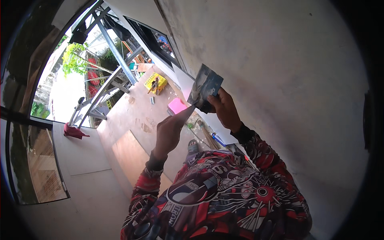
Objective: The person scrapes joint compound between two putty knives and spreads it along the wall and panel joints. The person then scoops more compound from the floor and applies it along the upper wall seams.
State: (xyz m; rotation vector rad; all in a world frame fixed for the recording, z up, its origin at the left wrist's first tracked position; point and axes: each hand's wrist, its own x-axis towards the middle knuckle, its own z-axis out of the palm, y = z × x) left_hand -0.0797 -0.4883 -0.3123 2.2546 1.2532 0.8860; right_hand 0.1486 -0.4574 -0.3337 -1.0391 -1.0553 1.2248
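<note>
My right hand (226, 109) is closed round a flat, dark blue-grey rectangular plate (211, 83), its face smeared with pale putty. To the left and a little lower, my left hand (168, 134) is closed on a thin grey putty knife (187, 113). The knife's tip meets the lower left edge of the plate, where a lump of putty (195, 96) sits. My fingers hide the knife's handle. Both tools are up in front of my body, beside the pale wall (280, 76).
On the floor below lie a yellow box (156, 83) with things on it, a small can (152, 100), a pink object (177, 105) and a wooden board (134, 154). A metal frame (108, 80) stands at the opening on the left; a red cloth (75, 131) hangs near the window.
</note>
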